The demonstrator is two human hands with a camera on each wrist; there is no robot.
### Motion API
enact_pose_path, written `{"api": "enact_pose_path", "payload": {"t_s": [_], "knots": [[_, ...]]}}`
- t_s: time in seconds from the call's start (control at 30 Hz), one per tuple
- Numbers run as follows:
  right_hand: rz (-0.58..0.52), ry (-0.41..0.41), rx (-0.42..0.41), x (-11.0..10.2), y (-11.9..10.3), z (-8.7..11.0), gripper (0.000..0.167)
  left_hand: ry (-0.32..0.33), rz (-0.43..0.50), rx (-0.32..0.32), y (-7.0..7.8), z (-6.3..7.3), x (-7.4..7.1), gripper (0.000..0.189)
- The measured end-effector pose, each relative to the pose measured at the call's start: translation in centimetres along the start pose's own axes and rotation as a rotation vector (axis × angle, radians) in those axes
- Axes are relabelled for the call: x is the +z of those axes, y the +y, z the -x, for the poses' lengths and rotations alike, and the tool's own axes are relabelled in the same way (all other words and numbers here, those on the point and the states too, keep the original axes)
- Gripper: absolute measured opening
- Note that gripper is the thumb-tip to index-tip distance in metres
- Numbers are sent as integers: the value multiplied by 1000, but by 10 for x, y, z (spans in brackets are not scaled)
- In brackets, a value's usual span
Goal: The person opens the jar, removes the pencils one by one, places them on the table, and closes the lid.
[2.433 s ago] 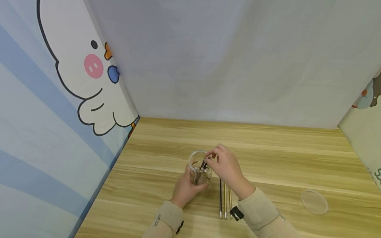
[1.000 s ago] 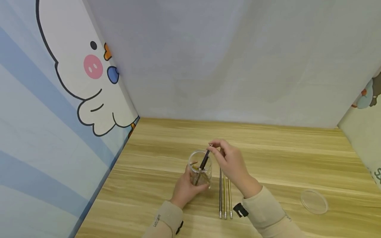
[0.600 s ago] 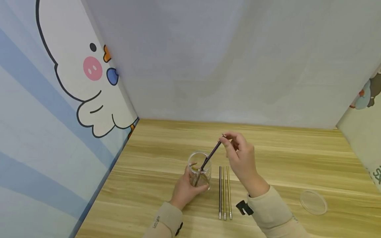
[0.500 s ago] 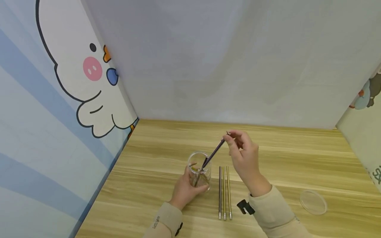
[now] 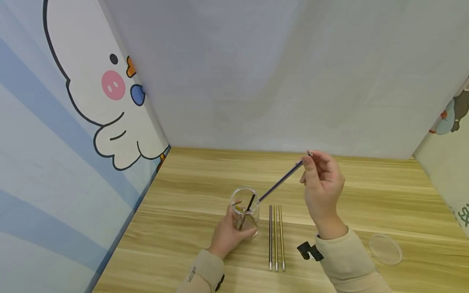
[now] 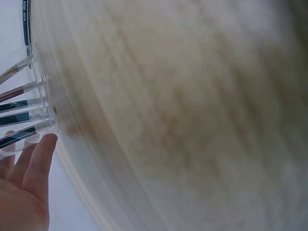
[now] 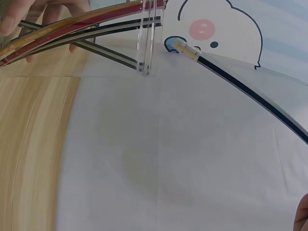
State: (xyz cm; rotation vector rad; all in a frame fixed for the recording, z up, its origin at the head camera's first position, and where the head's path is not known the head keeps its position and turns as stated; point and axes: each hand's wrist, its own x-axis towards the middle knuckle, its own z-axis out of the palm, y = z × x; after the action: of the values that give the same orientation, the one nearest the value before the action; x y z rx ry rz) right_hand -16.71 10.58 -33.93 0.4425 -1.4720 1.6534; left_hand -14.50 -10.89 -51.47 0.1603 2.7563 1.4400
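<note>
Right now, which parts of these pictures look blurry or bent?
Left wrist view: the brownish, streaky surface is badly blurred; right wrist view: the dark held pencil looks bowed, probably lens distortion; head view: the jar is fairly sharp.

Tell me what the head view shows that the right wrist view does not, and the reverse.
Head view only: the clear lid and the three pencils lying on the table.

Right wrist view only: a recognisably red pencil in the jar.

Both: the jar, the left hand, the held pencil, the right hand and the cartoon character.
</note>
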Motion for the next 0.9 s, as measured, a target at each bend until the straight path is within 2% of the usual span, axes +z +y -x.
{"api": "enact_pose_path", "payload": {"t_s": [0.13, 0.37, 0.5, 0.6, 0.77, 0.9], "knots": [[-17, 36, 3, -4, -1, -3, 22, 0, 2, 0, 0, 1, 0, 93], [30, 6, 37, -10, 1, -3, 19, 1, 0, 3, 0, 1, 0, 92], [68, -31, 109, -16, 7, 3, 10, -1, 2, -1, 0, 2, -1, 92], [115, -54, 180, -20, 12, 11, 19, -5, 5, -5, 0, 2, -1, 92], [233, -92, 282, -27, 21, 24, 13, -4, 13, 6, 1, 3, -2, 93], [307, -132, 337, -31, 29, 32, 16, 0, 17, 27, 1, 3, -2, 93]]}}
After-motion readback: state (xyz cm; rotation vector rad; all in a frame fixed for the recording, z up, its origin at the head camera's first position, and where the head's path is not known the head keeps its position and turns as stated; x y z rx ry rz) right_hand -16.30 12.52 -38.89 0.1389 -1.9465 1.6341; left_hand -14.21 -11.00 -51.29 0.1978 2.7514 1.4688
